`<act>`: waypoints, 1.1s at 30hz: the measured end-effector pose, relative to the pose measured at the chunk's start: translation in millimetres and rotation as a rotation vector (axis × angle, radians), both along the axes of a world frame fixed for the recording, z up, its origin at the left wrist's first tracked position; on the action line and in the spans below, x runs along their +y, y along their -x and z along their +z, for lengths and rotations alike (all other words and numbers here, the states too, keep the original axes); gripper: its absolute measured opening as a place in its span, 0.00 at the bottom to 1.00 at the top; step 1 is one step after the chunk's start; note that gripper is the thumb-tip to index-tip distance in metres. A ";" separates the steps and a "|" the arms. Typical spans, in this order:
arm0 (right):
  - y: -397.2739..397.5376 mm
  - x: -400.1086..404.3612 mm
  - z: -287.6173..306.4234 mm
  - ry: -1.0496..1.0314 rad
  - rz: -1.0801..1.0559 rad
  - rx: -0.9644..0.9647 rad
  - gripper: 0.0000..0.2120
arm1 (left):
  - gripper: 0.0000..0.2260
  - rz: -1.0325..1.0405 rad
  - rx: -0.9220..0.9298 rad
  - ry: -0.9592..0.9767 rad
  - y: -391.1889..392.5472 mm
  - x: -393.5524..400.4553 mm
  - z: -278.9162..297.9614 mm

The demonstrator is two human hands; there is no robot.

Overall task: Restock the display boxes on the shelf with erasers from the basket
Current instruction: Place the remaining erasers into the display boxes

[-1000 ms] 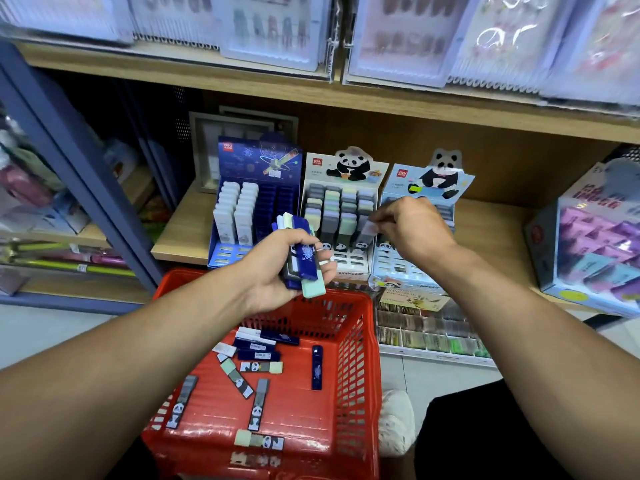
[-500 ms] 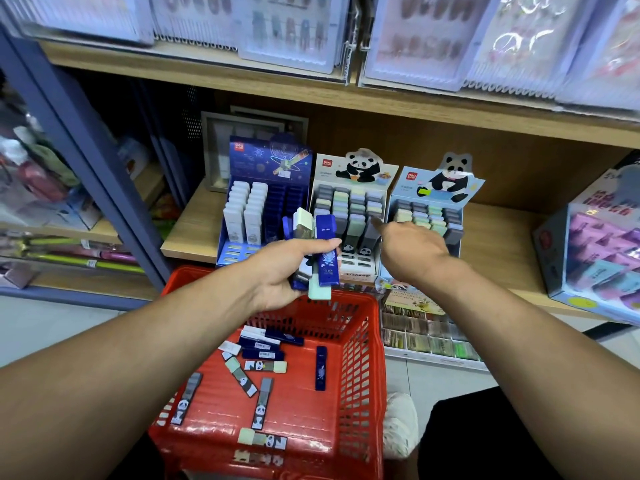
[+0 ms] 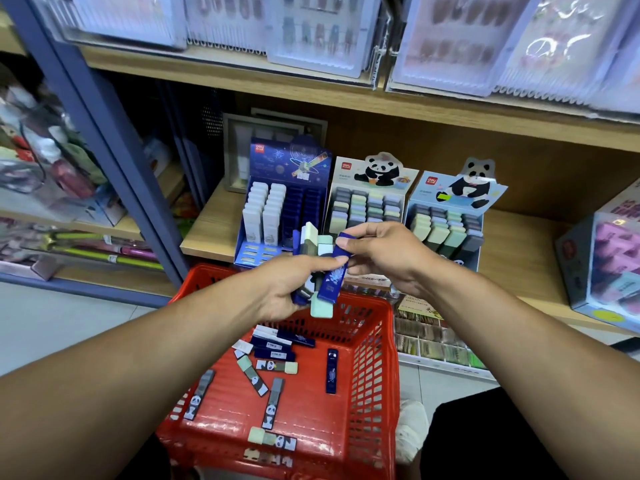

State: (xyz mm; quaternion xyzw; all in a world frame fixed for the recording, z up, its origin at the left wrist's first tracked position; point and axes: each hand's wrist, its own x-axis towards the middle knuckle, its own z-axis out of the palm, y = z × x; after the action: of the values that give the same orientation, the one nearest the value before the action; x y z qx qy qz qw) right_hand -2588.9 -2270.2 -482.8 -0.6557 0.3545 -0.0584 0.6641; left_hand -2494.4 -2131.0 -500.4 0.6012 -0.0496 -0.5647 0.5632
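Observation:
My left hand grips a bundle of erasers, some dark blue, some pale green, above the red basket. My right hand pinches the top of one dark blue eraser at the front of that bundle. Several more blue and panda-sleeved erasers lie loose on the basket floor. Three display boxes stand on the wooden shelf: a blue space-themed box with white and blue erasers, a panda box in the middle, and a second panda box to its right.
A pastel box sits on the shelf at the right. A blue upright post borders the shelf on the left. Plastic-wrapped packs hang above. A low tray of small items lies below the shelf edge.
My right hand came back from the panda boxes to the bundle and took hold of a dark blue eraser. The left hand kept the bundle in about the same place.

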 end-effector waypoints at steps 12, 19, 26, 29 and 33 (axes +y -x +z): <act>-50.5 20.2 -14.5 0.617 -0.056 -0.189 0.06 | 0.03 0.424 0.040 -0.028 -45.1 35.6 -10.0; -67.3 35.5 -30.4 0.871 0.128 -0.115 0.03 | 0.13 0.473 -0.001 -0.047 -55.5 46.9 -13.1; -71.9 37.1 -31.8 0.892 0.207 -0.092 0.03 | 0.14 0.466 -0.019 -0.011 -61.6 50.3 -11.6; -71.2 39.7 -31.0 1.075 0.193 -0.001 0.08 | 0.15 0.453 -0.018 0.008 -63.2 53.8 -10.9; -72.3 38.9 -23.7 1.319 0.266 0.220 0.18 | 0.16 0.414 -0.020 0.029 -61.7 55.8 -7.9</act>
State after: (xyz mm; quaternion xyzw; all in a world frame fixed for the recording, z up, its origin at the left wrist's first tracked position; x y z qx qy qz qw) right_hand -2516.6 -2231.3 -506.5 -0.9635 0.2267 -0.1131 0.0869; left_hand -2432.7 -2075.1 -508.3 0.5961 0.0615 -0.4300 0.6753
